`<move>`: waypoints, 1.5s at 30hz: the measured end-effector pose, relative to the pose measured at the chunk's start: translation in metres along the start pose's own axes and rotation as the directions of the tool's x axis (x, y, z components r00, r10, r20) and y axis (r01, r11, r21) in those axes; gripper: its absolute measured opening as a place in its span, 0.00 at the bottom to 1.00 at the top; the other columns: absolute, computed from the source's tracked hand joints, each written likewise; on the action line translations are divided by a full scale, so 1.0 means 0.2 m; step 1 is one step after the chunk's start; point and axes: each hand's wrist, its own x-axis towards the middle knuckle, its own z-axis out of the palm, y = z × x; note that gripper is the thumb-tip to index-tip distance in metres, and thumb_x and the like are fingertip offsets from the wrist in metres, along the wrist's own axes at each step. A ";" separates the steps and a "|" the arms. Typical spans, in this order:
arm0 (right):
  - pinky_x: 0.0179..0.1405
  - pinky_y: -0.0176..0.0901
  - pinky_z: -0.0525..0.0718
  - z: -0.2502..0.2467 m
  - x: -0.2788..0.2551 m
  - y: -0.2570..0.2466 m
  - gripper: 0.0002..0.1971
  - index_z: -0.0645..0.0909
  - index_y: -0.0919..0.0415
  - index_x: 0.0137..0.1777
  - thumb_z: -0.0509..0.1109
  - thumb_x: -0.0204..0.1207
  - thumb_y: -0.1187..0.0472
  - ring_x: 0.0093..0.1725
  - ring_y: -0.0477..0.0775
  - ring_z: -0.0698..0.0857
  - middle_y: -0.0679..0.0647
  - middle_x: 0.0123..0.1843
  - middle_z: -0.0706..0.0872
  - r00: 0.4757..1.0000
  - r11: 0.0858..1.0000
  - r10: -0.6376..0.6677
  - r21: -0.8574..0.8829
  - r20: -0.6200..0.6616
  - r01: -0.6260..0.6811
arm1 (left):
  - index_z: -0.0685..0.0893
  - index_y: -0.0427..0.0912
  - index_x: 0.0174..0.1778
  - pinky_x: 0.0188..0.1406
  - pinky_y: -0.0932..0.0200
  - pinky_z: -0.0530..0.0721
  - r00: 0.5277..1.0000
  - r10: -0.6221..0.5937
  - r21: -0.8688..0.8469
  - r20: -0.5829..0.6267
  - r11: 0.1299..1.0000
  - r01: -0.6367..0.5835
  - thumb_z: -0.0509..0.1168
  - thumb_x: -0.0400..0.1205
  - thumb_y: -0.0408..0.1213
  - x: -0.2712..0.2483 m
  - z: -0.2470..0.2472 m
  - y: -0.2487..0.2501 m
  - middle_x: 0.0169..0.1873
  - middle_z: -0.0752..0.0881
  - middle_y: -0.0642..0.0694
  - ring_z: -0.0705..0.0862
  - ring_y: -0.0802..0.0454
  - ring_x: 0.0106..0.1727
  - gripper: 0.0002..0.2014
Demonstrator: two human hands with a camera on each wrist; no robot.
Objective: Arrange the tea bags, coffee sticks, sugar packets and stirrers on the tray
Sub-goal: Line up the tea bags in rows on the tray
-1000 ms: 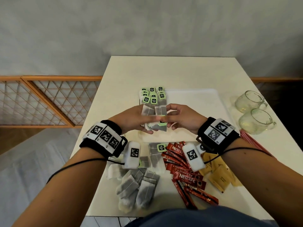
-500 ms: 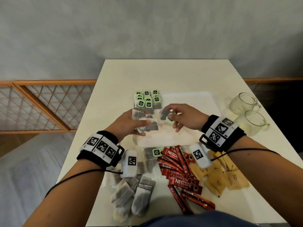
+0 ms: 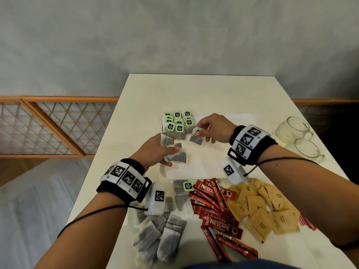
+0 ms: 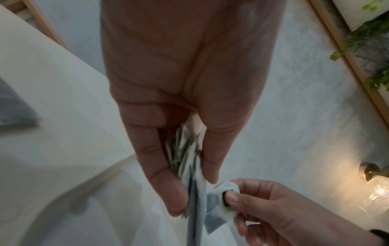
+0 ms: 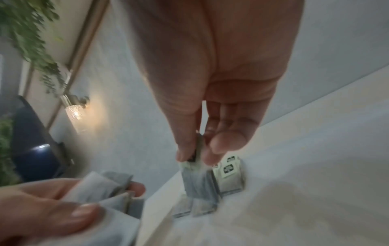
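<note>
A white tray (image 3: 229, 121) lies mid-table with rows of green-tagged tea bags (image 3: 177, 123) at its far left corner. My left hand (image 3: 155, 150) grips a small stack of grey tea bags (image 3: 177, 157) over the tray's left side; the same stack (image 4: 192, 191) shows between thumb and fingers in the left wrist view. My right hand (image 3: 211, 129) pinches one tea bag (image 3: 196, 137) by its green tag just right of the rows; the right wrist view shows this bag (image 5: 196, 181) hanging above the tray beside the laid bags (image 5: 228, 173).
Near the front edge lie loose tea bags (image 3: 161, 235), red coffee sticks (image 3: 217, 210) and brown sugar packets (image 3: 264, 208). Red stirrers (image 3: 307, 223) peek out at the right. Two glass cups (image 3: 299, 138) stand right of the tray. A wooden lattice rail (image 3: 48, 127) runs left of the table.
My hands have parted: the right one took a single tea bag off the left hand's stack and carried it up and right toward the rows. The left hand still holds the rest.
</note>
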 end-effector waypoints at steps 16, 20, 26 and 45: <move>0.38 0.50 0.87 0.12 0.40 0.05 0.13 0.78 0.59 0.49 0.78 0.71 0.68 0.26 0.56 0.83 0.57 0.42 0.83 0.993 0.984 0.108 -0.135 -0.044 -0.113 | 0.82 0.46 0.61 0.42 0.47 0.91 0.999 -0.026 -0.005 -0.040 1.000 0.025 0.74 0.78 0.34 0.07 -0.08 -0.02 0.53 0.89 0.36 0.85 0.45 0.38 0.16; 0.38 0.54 0.89 0.13 0.43 0.07 0.14 0.78 0.60 0.50 0.79 0.69 0.68 0.32 0.60 0.84 0.58 0.45 0.81 0.989 0.993 0.104 -0.039 -0.106 -0.108 | 0.79 0.46 0.66 0.41 0.51 0.92 0.998 -0.021 -0.108 -0.056 0.994 0.015 0.73 0.79 0.31 0.08 -0.08 -0.03 0.56 0.88 0.44 0.88 0.52 0.39 0.20; 0.46 0.56 0.87 0.12 0.34 0.05 0.15 0.81 0.59 0.53 0.80 0.70 0.55 0.45 0.57 0.84 0.56 0.50 0.83 0.970 0.996 0.040 0.085 -0.239 -0.020 | 0.78 0.53 0.68 0.41 0.52 0.91 0.994 -0.061 -0.359 -0.093 0.933 0.024 0.72 0.79 0.29 0.10 -0.07 -0.04 0.60 0.87 0.49 0.91 0.50 0.50 0.24; 0.38 0.43 0.87 0.12 -0.04 -0.03 0.12 0.84 0.64 0.61 0.71 0.78 0.69 0.34 0.47 0.84 0.53 0.38 0.84 0.998 0.911 -0.018 0.410 -0.059 0.040 | 0.79 0.44 0.62 0.43 0.45 0.92 0.968 -0.100 -0.495 -0.230 0.868 -0.028 0.69 0.82 0.31 0.11 -0.01 -0.01 0.49 0.89 0.40 0.91 0.41 0.42 0.14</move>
